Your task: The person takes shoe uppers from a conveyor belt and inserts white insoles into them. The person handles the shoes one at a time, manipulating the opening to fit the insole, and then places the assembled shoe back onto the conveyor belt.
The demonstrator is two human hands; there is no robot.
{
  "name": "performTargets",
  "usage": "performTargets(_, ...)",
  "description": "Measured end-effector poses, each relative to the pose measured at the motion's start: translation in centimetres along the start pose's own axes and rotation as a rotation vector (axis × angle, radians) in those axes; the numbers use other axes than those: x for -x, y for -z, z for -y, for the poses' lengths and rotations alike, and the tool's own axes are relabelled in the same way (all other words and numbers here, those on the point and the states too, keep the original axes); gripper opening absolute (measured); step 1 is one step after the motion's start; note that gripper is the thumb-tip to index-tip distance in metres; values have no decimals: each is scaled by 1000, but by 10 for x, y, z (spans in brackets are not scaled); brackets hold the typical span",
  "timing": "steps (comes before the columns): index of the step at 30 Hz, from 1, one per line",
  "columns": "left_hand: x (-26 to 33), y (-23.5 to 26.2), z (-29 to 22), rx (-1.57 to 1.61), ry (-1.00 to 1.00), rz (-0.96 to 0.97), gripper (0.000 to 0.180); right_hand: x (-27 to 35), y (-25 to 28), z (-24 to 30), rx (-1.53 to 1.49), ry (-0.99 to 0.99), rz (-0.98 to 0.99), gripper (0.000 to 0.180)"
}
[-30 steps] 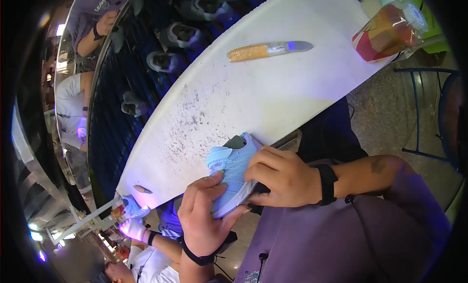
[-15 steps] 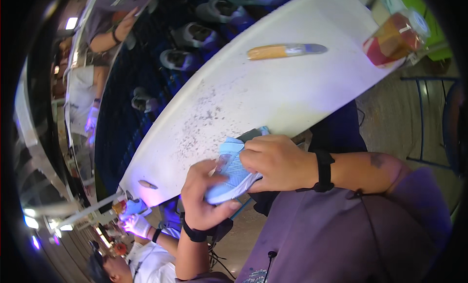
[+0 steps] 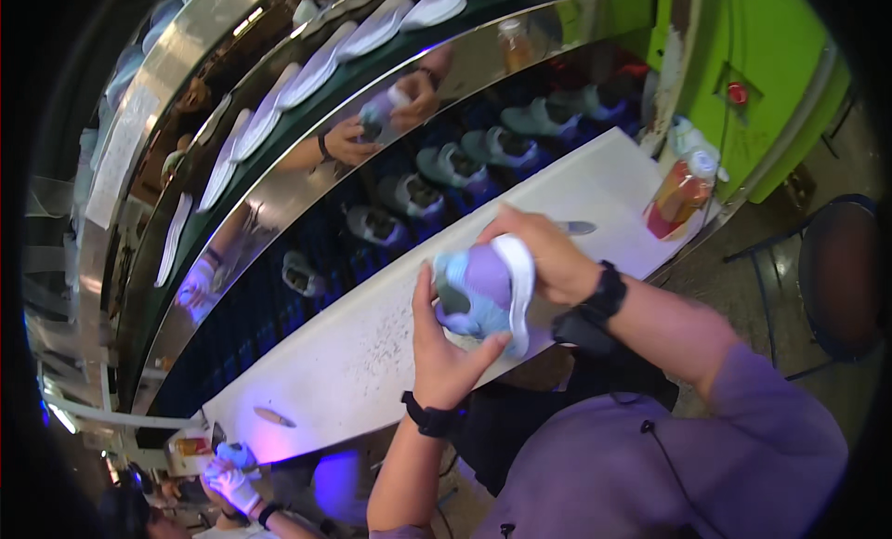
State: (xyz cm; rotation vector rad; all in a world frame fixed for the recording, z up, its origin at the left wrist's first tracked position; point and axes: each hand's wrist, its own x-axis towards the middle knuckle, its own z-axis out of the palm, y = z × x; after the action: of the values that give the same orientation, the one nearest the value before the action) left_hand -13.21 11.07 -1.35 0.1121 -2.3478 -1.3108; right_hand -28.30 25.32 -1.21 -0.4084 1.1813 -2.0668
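A light blue shoe (image 3: pixel 476 302) with a lilac panel and a thick white sole is held up over the white worktable (image 3: pixel 372 302). My left hand (image 3: pixel 444 348) grips it at its lower left, fingers beside the dark opening and thumb stretched along the underside. On the sole side, my right hand (image 3: pixel 548 260) is closed round the shoe, its fingertips partly hidden behind it. Past my right hand, a knife blade (image 3: pixel 578 228) shows on the table; its handle is hidden.
Dark specks are scattered on the table near a small blade (image 3: pixel 275 416). A bottle (image 3: pixel 683 190) stands at the right end. Shoes (image 3: pixel 409 195) line the conveyor beyond, with soles (image 3: pixel 279 102) on a shelf above. A co-worker's gloved hand (image 3: pixel 232 483) is at lower left.
Both hands have lifted the shoe and turned it, so its sole now faces right and its opening left. My view has swung up toward the conveyor and upper shelf.
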Motion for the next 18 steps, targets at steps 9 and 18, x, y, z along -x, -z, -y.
performTargets(9,-37,29,-26,-109,289,373,62,-2,-21,12,589,182,434,50)
performTargets(18,10,38,39,140,340,149,68,-15,-34,-29,310,179,454,28)
